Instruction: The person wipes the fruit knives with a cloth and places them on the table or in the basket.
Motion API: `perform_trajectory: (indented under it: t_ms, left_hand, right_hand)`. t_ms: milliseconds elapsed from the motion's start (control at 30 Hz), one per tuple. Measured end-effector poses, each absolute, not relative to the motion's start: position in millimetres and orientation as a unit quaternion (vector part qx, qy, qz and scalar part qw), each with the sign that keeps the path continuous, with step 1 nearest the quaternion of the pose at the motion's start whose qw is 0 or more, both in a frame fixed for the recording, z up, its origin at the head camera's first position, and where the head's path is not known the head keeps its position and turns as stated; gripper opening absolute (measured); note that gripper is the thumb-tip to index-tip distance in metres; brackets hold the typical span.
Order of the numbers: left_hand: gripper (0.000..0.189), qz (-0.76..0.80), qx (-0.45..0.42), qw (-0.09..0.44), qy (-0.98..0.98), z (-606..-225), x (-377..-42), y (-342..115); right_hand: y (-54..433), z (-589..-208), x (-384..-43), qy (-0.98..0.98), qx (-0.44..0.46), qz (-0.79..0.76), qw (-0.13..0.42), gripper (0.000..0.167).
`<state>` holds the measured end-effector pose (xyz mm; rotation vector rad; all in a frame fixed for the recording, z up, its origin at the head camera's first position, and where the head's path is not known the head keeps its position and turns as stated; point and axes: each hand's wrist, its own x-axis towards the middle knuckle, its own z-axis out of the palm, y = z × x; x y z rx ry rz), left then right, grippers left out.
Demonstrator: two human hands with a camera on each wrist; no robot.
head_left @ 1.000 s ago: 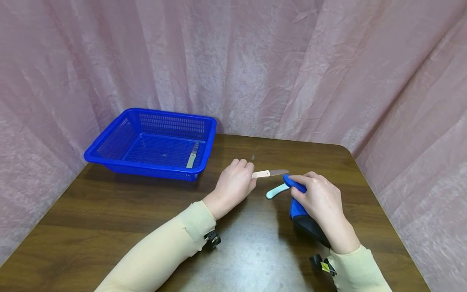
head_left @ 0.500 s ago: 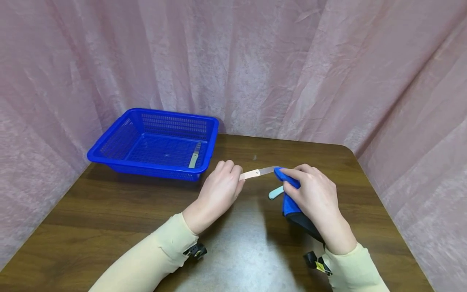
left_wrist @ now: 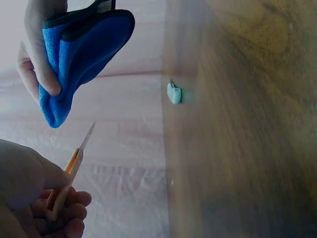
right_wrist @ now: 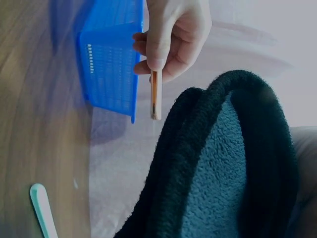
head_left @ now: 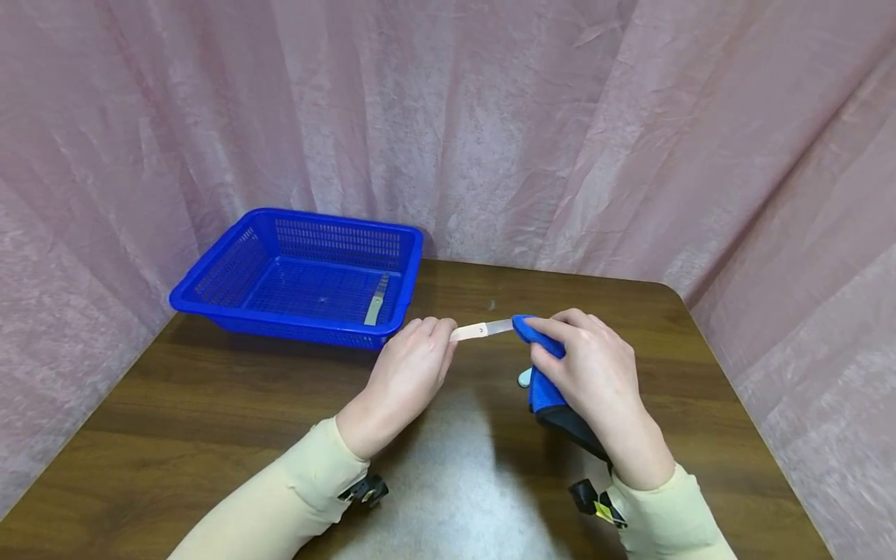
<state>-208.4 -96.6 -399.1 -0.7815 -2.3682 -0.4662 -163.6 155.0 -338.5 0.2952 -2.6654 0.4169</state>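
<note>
My left hand [head_left: 413, 362] grips the cream handle of a small knife [head_left: 470, 332], with the blade out and pointing right. A blue cloth with a dark edge [head_left: 542, 389] is pinched in my right hand [head_left: 598, 362], folded over between thumb and fingers. In the head view the blade's end meets the cloth's tip; the left wrist view shows a small gap beside the blade [left_wrist: 88, 135]. A mint-green handle [right_wrist: 43, 210] lies on the table beneath the cloth, its other end hidden in the head view.
A blue plastic basket [head_left: 290, 317] stands at the back left of the wooden table [head_left: 210, 420]. Inside it, by the right wall, lies a knife with a pale handle [head_left: 374, 309]. A pink curtain [head_left: 448, 132] hangs behind and to the right.
Both hands have shifted left, the knife moving toward the basket. The cloth has come up to the blade's end and now covers more of the mint-green handle.
</note>
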Motion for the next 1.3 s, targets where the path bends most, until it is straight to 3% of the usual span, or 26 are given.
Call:
perform_trajectory:
  t_ms: [700, 1300]
  left_hand:
    - [0.015, -0.169, -0.315, 0.337, -0.871, -392, -212, -100]
    - [0.02, -0.175, -0.309, 0.305, -0.884, -384, -200, -99]
  right_hand:
    - [144, -335, -170, -0.954, 0.11, 0.171, 0.22, 0.037]
    - [130, -339, -172, -0.95, 0.133, 0.151, 0.24, 0.036]
